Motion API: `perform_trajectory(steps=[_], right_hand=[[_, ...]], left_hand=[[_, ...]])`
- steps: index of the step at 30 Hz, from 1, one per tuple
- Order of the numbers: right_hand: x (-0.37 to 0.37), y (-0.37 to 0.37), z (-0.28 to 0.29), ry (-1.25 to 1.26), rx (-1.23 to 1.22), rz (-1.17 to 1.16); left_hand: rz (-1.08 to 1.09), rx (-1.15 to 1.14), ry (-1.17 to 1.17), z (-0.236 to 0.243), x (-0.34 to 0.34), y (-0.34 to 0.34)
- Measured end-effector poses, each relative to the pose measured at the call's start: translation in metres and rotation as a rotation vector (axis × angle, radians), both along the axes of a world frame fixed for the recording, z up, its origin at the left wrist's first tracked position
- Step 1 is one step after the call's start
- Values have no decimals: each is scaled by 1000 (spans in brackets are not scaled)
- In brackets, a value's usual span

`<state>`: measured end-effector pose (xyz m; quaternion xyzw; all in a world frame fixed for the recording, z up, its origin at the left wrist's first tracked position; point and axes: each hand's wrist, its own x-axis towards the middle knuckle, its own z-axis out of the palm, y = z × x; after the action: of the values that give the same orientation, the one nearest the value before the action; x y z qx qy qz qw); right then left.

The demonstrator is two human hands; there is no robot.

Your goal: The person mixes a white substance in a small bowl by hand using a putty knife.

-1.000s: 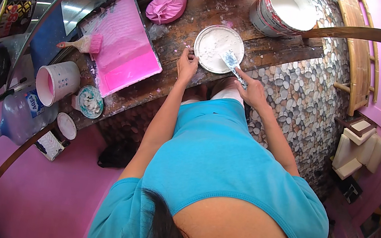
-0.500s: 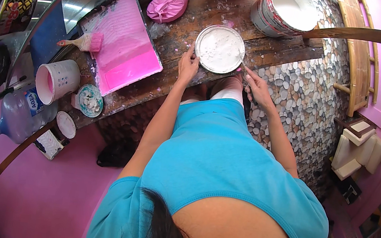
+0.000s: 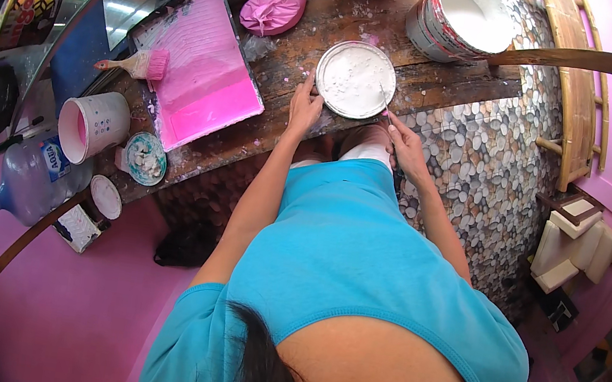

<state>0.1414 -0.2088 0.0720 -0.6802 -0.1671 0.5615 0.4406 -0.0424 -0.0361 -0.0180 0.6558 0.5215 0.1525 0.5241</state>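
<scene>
Turned edge-on since one second ago, when its broad blade lay over the paste, the putty knife [image 3: 386, 107] now stands at the right-hand rim of the round container [image 3: 323, 104]. My right hand [image 3: 408, 147] has drawn back with it, toward the near right side; its fingers are closed around the handle, most of which they hide. My left hand [image 3: 305, 108] remains at the container's left side, fingertips against the rim and thumb near its lower edge; whether these fingers grip or merely touch, I cannot tell. The container, filled with lumpy white paste [image 3: 354, 79], rests near the front edge of the wooden table [image 3: 330, 18], between my two hands.

Left of my left hand lies a paint tray [image 3: 242, 53] with bright pink paint [image 3: 216, 106] pooled at its near end; a paintbrush [image 3: 140, 64] with pink bristles rests across its left side. Nearer the table's front stand a white plastic tub [image 3: 110, 124], pink inside, and a small teal-rimmed bowl [image 3: 133, 171] of white lumps. Beyond the tray sits a pink bundle [image 3: 273, 9]; beyond the container, toward the right, stands a red-stained white bucket [image 3: 436, 44] with white contents.
</scene>
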Motion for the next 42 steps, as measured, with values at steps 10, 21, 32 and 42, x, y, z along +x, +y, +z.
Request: perform_trajectory(steps=[10,21,32,42], right_hand=[[2,21,2,-460,113,250],[3,2,-16,-399,15,286],[21,-7,-23,-1096,127,649],[27,1,-39,-1087,81,668]], left_hand=[[-99,114,44,11,1,-14],[-142,150,183,12,8,-21],[-137,138,193,17,9,-20],[-136,157,184,10,7,-21]])
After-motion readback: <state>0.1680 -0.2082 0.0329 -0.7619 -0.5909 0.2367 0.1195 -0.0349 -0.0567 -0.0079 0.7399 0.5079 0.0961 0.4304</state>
